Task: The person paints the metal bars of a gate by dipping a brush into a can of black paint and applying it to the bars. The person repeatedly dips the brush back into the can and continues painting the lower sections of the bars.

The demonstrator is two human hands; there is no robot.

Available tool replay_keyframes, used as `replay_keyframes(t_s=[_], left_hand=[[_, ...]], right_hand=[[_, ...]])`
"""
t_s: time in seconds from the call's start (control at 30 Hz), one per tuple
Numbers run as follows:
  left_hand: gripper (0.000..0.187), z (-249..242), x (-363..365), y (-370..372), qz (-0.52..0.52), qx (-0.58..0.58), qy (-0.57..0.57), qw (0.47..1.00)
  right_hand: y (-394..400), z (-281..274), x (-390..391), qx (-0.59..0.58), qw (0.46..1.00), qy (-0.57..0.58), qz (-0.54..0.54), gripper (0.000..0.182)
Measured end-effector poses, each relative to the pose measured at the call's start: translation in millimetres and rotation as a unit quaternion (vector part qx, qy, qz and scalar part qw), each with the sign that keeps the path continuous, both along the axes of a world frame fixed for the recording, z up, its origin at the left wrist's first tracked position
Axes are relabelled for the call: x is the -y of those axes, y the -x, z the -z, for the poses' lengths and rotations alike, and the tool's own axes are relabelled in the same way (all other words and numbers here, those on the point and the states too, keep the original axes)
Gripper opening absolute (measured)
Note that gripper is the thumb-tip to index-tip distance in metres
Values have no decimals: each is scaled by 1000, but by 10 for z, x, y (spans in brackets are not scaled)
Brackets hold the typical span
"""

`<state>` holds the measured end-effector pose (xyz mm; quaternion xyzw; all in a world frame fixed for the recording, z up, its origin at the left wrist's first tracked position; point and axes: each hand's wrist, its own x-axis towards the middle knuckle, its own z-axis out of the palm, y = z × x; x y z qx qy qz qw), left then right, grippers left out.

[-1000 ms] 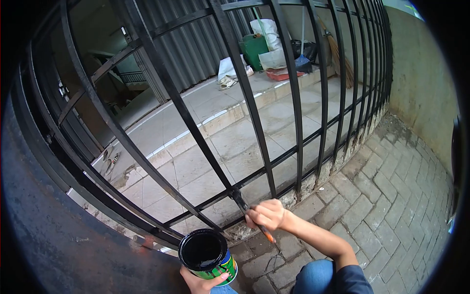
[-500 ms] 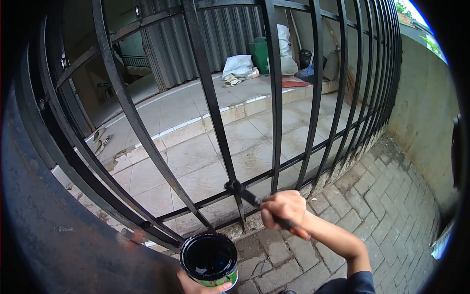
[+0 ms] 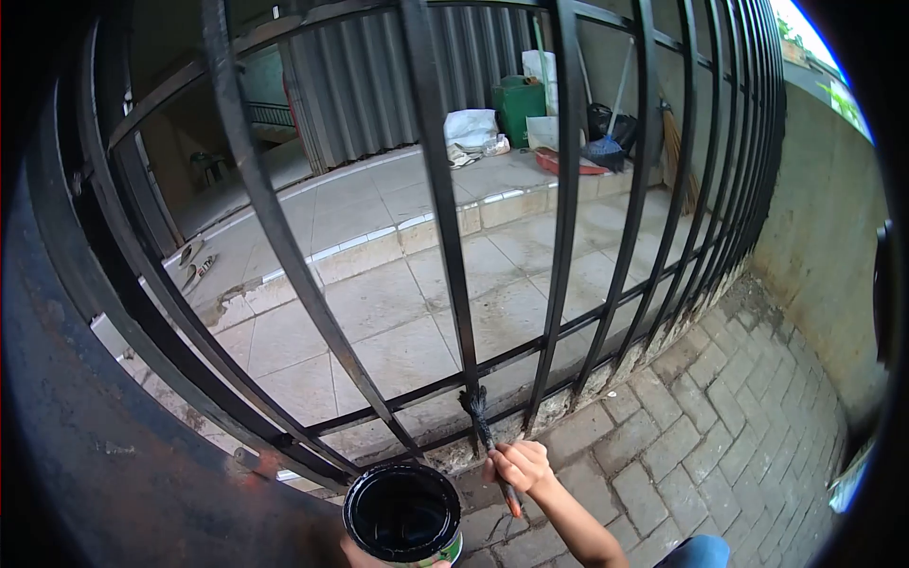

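Observation:
My right hand (image 3: 520, 466) is closed round the handle of a paintbrush (image 3: 480, 417), whose bristles are dark with black paint. The bristles are at the lower part of a vertical bar of the black metal fence (image 3: 453, 256), just below the low cross rail. At the bottom of the view, my left hand (image 3: 358, 554) holds a paint can (image 3: 402, 512) from beneath and the side. The can is uncovered, with black paint inside and a paint-smeared rim; a bit of green label shows. Most of the left hand's fingers are hidden behind the can.
A dark metal panel (image 3: 123, 445) curves along the left. Grey paving bricks (image 3: 682, 454) lie on my side, with a concrete wall (image 3: 814, 227) at right. Behind the bars are a tiled step (image 3: 379, 244), sandals (image 3: 194, 265), a green bin (image 3: 521, 112), bags and a broom (image 3: 680, 156).
The brush has moved down from the rail joint to the bar below it, its handle now pointing more toward me. The view has shifted slightly. The can stays in my left hand.

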<state>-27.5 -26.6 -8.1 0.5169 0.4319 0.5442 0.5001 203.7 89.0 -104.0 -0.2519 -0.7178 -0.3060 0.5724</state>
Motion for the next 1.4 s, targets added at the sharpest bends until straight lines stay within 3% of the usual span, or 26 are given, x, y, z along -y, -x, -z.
replay_keyframes(t_s=[0.17, 0.4, 0.57, 0.7, 0.83, 0.97, 1.07, 1.23, 1.4], left_hand=[[84, 115, 115, -67, -32, 17, -20, 999], [95, 103, 283, -46, -4, -24, -38, 999], [97, 123, 325, -51, -29, -47, -53, 997], [98, 74, 314, -119, -36, -38, -22, 998], [95, 64, 250, -218, -41, -41, -44, 997], [92, 51, 186, -273, -31, -45, -36, 998], [90, 19, 180, -297, -28, -29, -34, 999], [78, -63, 196, -310, -30, -36, -19, 999], [66, 36, 176, -215, -28, -39, -33, 998]], right_hand=[[27, -61, 168, -100, 995, -6, 2, 20], [33, 212, 97, -135, 989, 51, -15, 24], [57, -43, 66, -175, 984, -8, -23, 17], [83, 192, 67, -180, 981, 67, -34, 17], [35, -84, 151, -235, 970, 48, -45, 14], [-23, -10, 183, -277, 950, 104, -98, 12], [-184, -159, 233, -343, 934, 99, 5, 11], [-129, -191, -5, -272, 955, 103, -60, 13], [-268, -126, -66, -337, 939, 62, 37, 6]])
